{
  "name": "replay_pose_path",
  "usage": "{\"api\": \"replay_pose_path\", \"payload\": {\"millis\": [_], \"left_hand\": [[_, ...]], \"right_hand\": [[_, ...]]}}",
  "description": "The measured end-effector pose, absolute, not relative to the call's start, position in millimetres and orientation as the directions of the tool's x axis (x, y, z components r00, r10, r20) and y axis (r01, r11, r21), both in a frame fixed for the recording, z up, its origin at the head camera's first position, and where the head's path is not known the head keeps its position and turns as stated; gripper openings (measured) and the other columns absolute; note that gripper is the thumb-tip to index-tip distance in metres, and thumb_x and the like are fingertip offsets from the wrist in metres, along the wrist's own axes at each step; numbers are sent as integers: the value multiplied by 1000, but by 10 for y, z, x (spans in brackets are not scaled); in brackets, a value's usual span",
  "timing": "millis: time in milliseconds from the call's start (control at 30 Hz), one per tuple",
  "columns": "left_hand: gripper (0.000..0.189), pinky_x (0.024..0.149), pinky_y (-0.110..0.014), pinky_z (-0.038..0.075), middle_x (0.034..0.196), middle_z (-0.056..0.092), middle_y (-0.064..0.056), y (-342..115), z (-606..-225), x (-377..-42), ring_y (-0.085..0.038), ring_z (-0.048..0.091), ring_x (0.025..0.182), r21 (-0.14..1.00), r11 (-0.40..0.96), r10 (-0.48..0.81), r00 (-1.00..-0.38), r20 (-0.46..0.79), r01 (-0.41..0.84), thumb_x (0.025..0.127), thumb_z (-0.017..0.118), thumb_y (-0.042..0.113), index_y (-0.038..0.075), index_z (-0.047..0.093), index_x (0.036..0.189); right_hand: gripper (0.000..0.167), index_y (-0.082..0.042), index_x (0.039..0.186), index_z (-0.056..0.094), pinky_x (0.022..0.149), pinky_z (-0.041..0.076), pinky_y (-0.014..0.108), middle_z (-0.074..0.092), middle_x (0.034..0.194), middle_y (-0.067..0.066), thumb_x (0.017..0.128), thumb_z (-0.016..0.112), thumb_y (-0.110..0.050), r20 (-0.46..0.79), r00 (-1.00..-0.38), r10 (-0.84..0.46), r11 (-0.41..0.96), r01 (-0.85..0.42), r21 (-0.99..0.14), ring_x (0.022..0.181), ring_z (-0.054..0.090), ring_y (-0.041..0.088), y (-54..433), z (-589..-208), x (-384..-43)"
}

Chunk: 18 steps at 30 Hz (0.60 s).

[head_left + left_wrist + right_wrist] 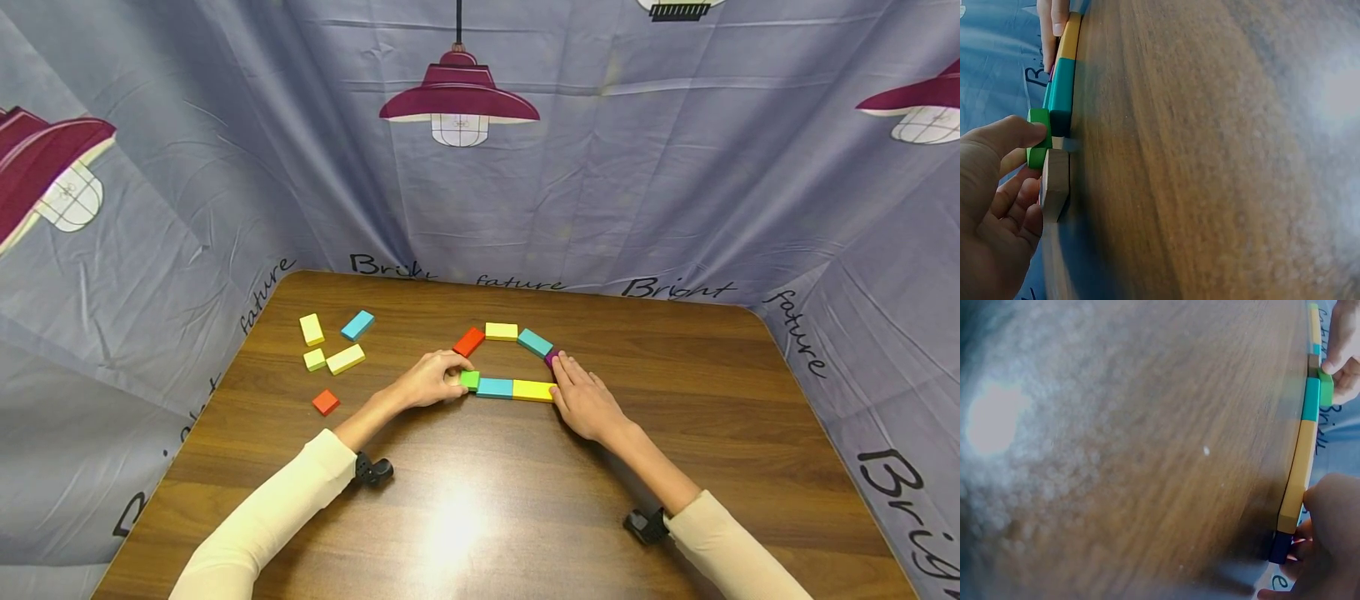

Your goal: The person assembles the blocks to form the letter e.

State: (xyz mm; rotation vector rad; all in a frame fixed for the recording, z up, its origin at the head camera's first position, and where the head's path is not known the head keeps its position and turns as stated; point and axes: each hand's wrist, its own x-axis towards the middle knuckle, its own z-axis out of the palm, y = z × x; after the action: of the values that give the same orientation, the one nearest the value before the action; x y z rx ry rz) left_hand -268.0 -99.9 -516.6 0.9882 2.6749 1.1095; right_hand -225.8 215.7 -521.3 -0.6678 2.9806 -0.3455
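Note:
My left hand [433,379] pinches a green block [469,380] between thumb and fingers. In the left wrist view, the green block [1038,157] is raised above the gap between a plain wood block [1056,184] and a blue block [1062,94]. That blue block [495,388] lies end to end with a yellow block [533,391] in a straight row. My right hand [588,402] rests with fingers extended at the row's right end, partly covering a purple block [551,358]. A dark block [1280,548] shows beside its fingers in the right wrist view.
An arc of red [469,342], pale yellow [501,332] and teal [535,342] blocks curves behind the row. Loose at the left lie several yellow blocks [346,359], a blue block [357,325] and a red block [326,402]. A printed curtain [600,208] surrounds the wooden table [697,383].

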Motion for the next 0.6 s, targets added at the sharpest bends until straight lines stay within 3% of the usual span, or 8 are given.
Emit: {"api": "replay_pose_path", "payload": {"millis": [600], "left_hand": [[33,85,-34,45,109,64,-6,-1021,-5171,-2670,-23,55,98,616,552,597,-782,180,563,79,80,8,5,72,111]], "right_hand": [[60,8,153,25,111,24,62,22,160,24,108,38,-29,-16,-904,-427,880,-411,-238,145,24,40,2149,-5205,-2261]]}}
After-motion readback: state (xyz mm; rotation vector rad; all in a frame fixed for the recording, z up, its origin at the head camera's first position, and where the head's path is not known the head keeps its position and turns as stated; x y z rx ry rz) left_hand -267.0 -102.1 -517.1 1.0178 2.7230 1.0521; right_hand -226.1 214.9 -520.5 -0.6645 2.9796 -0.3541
